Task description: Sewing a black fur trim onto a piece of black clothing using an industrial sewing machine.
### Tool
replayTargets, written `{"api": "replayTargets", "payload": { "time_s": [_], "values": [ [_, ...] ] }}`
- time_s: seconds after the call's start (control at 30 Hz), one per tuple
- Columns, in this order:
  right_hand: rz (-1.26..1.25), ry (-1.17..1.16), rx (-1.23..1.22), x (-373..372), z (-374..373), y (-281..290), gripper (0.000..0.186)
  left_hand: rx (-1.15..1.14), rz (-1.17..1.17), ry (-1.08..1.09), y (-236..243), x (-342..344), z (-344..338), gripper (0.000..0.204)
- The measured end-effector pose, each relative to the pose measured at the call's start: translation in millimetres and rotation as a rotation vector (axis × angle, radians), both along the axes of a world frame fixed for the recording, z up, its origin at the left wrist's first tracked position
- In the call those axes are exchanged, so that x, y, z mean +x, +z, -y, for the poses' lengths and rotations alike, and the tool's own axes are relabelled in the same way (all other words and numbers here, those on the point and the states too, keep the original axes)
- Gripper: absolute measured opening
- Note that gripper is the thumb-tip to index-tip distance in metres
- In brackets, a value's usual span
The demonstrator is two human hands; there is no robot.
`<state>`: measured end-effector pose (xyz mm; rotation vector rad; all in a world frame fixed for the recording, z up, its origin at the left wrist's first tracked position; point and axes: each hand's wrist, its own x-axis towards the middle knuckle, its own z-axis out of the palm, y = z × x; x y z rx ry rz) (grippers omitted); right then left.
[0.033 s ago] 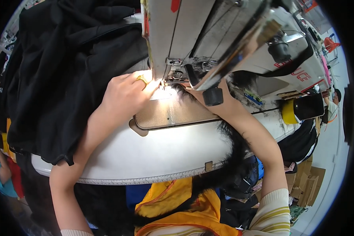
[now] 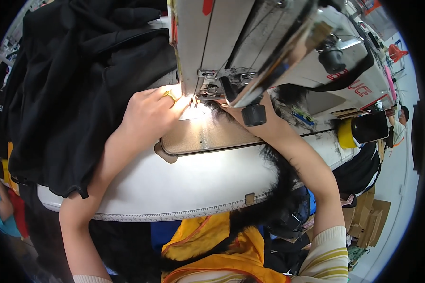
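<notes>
Grips cannot be told: left hand (image 2: 151,113) and right hand (image 2: 270,120) remain, visibly unmoved, at the sewing machine (image 2: 191,42).

The white tabletop (image 2: 212,181) is showing a curved front edge, with a measuring tape (image 2: 151,217) running along it. A sewing machine (image 2: 203,42) is standing at the back, its tan plate (image 2: 208,137) facing up. Black cloth (image 2: 80,94) is covering the left side, black fur (image 2: 282,177) is trailing over the front right, and a small brown square (image 2: 250,199) is sitting near the tape.
</notes>
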<state>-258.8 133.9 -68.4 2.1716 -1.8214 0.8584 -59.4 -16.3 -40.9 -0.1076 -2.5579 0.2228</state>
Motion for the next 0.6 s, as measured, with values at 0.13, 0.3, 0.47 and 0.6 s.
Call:
{"api": "replayTargets", "payload": {
  "time_s": [0.13,0.3,0.47,0.6],
  "values": [
    [0.15,-0.036,-0.058,-3.0,-1.4,-14.1,0.011,0.043,-0.045,-0.066,0.9,-5.8,-0.4,0.027],
    [-0.201,-0.026,-0.079,0.5,-0.8,-4.2,0.01,0.055,-0.026,-0.097,5.6,-1.7,6.0,0.026],
    [-0.261,-0.008,-0.097,5.7,3.5,9.5,0.007,-0.034,0.032,-0.085,7.1,-0.5,12.4,0.027],
    [-0.13,-0.042,-0.047,4.0,3.7,3.0,0.007,-0.024,-0.034,-0.147,7.8,-3.9,16.7,0.027]
  ]
}}
